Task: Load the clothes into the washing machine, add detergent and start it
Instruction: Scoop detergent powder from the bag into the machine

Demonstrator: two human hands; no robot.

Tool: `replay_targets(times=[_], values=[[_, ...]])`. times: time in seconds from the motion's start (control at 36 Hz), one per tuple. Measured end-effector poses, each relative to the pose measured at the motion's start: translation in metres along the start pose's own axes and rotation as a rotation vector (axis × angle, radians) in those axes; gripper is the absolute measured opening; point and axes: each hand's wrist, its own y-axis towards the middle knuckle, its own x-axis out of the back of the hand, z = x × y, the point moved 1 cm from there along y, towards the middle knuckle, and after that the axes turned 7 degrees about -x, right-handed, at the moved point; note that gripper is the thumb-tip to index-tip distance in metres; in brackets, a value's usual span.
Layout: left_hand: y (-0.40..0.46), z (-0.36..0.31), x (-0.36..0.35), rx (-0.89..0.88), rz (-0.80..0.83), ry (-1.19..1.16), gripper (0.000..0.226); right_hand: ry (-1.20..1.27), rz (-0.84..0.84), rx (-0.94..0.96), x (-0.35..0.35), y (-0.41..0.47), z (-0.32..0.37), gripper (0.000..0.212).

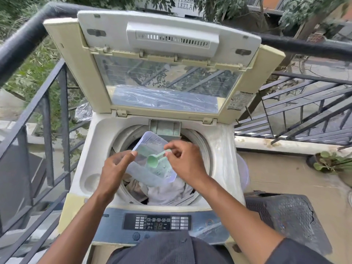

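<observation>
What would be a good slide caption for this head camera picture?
Over the open washing machine, the left hand holds a clear detergent tub while the right hand pinches a green scoop.

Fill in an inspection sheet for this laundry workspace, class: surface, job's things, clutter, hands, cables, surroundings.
Surface: washing machine top, lid raised, display on control panel lit.
Job's things: clothes in the drum; clear detergent container held over them; green scoop inside it.
Clutter: dark basket at right; plastic wrap behind the machine.
Hands: left hand holds the container; right hand pinches the scoop handle.
Cables: nothing seen.
Surroundings: balcony railing, potted plant, trees beyond.
</observation>
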Motion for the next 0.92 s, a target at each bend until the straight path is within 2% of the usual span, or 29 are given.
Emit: replay_targets(times=[0.08,0.22,0.39,0.47,0.56,0.64,0.69,0.78,0.86,0.92], values=[[-0.005,-0.005,-0.007,-0.03,0.056,-0.043,0.026,-0.049,0.056,0.012,-0.009,-0.005,0.004,0.013],[-0.008,-0.003,-0.007,-0.036,0.077,-0.076,0.057,-0.048,0.077,-0.007,-0.014,-0.011,0.003,0.013],[-0.009,-0.002,-0.004,-0.04,0.069,-0.077,0.063,-0.086,0.015,0.051,-0.006,-0.022,-0.003,0.012],[-0.012,-0.005,-0.006,-0.037,0.07,-0.085,0.066,-0.084,-0.067,0.144,0.002,-0.028,-0.004,0.013],[-0.014,-0.008,-0.009,-0.042,0.073,-0.113,0.06,-0.129,-0.229,0.273,0.013,-0.034,-0.002,0.012],[-0.016,-0.012,-0.013,-0.032,0.09,-0.137,0.053,-0.173,-0.384,0.305,0.028,-0.04,-0.003,0.02],[-0.018,-0.015,-0.018,-0.03,0.101,-0.151,0.048,-0.182,-0.43,0.27,0.036,-0.044,-0.008,0.031],[-0.021,-0.022,-0.03,-0.037,0.099,-0.178,0.05,-0.115,-0.384,0.109,0.043,-0.049,-0.022,0.047],[-0.024,-0.028,-0.045,-0.059,0.072,-0.195,0.043,0.104,-0.294,-0.1,0.047,-0.058,-0.037,0.055],[-0.027,-0.032,-0.056,-0.084,0.071,-0.206,0.04,0.259,-0.268,-0.202,0.05,-0.063,-0.045,0.05]])
